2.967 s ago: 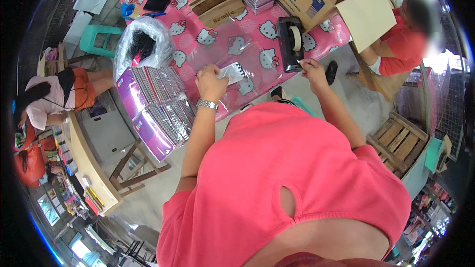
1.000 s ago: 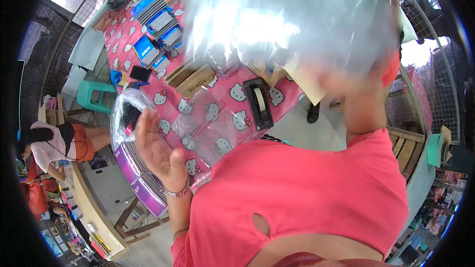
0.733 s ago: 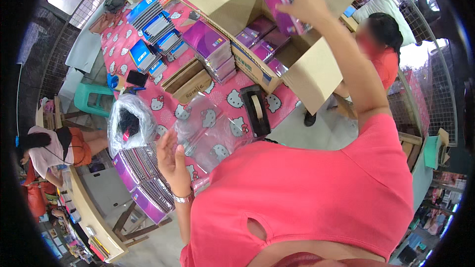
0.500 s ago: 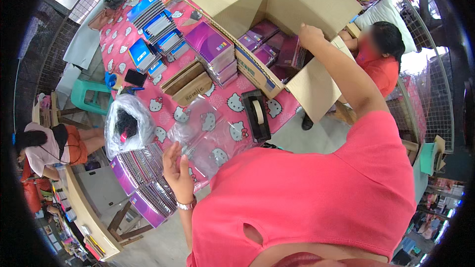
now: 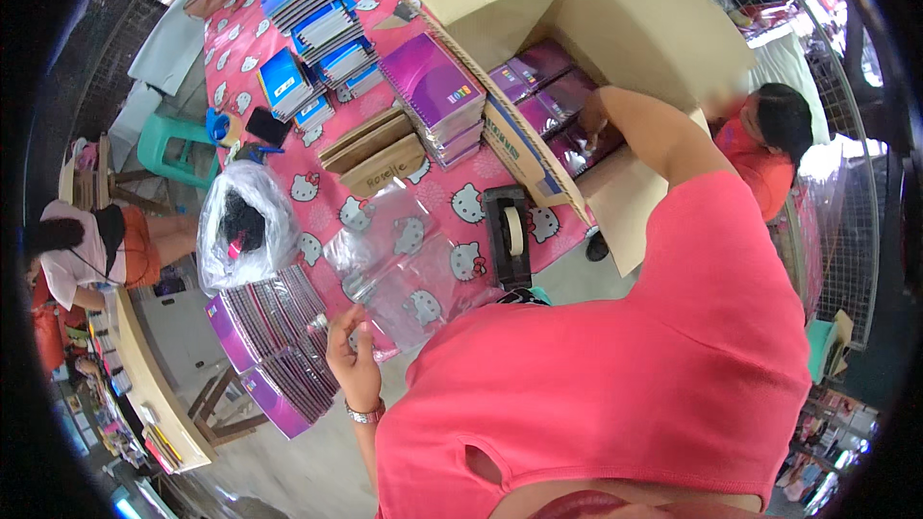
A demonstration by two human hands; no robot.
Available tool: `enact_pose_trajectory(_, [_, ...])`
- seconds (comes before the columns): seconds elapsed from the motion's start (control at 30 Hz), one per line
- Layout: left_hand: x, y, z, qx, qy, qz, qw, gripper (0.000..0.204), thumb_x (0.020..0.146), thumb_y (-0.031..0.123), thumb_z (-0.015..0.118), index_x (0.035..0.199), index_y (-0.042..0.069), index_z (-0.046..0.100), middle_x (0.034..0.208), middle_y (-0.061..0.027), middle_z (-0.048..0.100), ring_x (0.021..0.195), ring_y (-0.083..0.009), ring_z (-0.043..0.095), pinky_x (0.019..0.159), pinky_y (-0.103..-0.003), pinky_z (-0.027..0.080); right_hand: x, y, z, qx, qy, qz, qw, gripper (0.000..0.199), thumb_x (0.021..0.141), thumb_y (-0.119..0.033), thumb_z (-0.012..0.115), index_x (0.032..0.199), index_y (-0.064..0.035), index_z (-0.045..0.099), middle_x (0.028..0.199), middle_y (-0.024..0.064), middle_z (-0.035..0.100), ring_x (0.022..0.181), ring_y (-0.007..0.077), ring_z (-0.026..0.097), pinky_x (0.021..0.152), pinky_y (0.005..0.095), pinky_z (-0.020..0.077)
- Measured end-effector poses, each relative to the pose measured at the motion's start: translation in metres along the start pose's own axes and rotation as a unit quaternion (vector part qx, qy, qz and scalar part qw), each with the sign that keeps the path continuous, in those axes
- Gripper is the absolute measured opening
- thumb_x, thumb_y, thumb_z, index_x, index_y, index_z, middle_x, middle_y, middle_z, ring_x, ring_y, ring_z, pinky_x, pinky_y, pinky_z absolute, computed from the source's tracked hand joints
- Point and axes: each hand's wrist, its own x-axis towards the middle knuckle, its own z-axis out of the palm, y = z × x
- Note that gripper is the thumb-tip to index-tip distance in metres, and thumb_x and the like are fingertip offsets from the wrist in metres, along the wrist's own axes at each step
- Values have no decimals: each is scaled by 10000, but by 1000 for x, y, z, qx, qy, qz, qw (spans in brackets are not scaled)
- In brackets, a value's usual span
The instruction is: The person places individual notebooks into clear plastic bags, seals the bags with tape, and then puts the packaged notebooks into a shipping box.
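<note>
My right hand (image 5: 595, 119) reaches down inside a large cardboard box (image 5: 529, 149), fingers pointing at the plastic-wrapped purple notebooks (image 5: 565, 96) lying there. Its fingertips are partly hidden, so whether they grip one is unclear. My left hand (image 5: 354, 358) hovers at the near table edge, fingers loosely bent and apart, holding nothing. Beside it lie clear plastic bags (image 5: 394, 264) and, to the left, rows of spiral-bound purple notebooks (image 5: 279, 327). Another stack of purple notebooks (image 5: 433, 86) stands against the box's left side.
Blue notebooks (image 5: 322, 34) are stacked at the far left of the pink tablecloth (image 5: 226, 58). Nearer are a wooden holder (image 5: 380, 159), a black tape dispenser (image 5: 508, 235), a phone (image 5: 267, 126) and a plastic-lined bin (image 5: 245, 226). A person in red (image 5: 764, 159) sits beyond the box.
My right hand has moved from the box's upper part down into it, along with the purple notebooks it was at. The left hand has shifted slightly down, its fingers more bent.
</note>
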Motion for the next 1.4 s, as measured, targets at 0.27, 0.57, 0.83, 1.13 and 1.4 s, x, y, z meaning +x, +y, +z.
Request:
enact_pose_trajectory(0.27, [-7,-28,-7,41,41,-2,998,232,852,40,583,1080,1,608,1013,-103,624,919,-180,602,801,-289,474,44,23,-11,-170,133,-98,971,367,812,-389,616,1001,-82,686,930,132,676,811,245,625,733,388,489])
enact_pose_trajectory(0.57, [12,-130,-15,268,-62,-1,961,315,785,168,641,1066,27,618,1050,-173,615,963,-371,585,823,-417,475,-286,-97,-166,351,737,-306,491,259,889,-249,591,981,-12,637,817,67,653,712,89,600,667,260,469])
enact_pose_trajectory(0.83, [18,-120,-14,185,-77,77,977,367,803,208,655,1103,6,589,1102,-199,593,975,-381,577,825,-415,475,-249,-294,-296,-10,619,-335,710,376,835,-417,614,953,-66,674,895,125,667,768,252,649,723,365,502])
enact_pose_trajectory(1.13, [6,-132,-38,182,-64,-73,978,349,828,204,640,1092,-17,581,1069,-241,589,949,-390,582,793,-415,474,-58,-395,-330,829,143,-281,461,777,805,-536,615,1368,-72,346,1312,213,423,1217,390,400,975,513,386])
enact_pose_trajectory(1.4, [31,-134,-28,48,-57,-110,991,273,878,205,612,1048,-8,606,919,-124,641,842,-184,606,723,-318,476,-12,-403,-335,924,136,-275,226,689,787,-474,676,1271,-45,440,1250,189,473,1122,357,484,915,456,455])
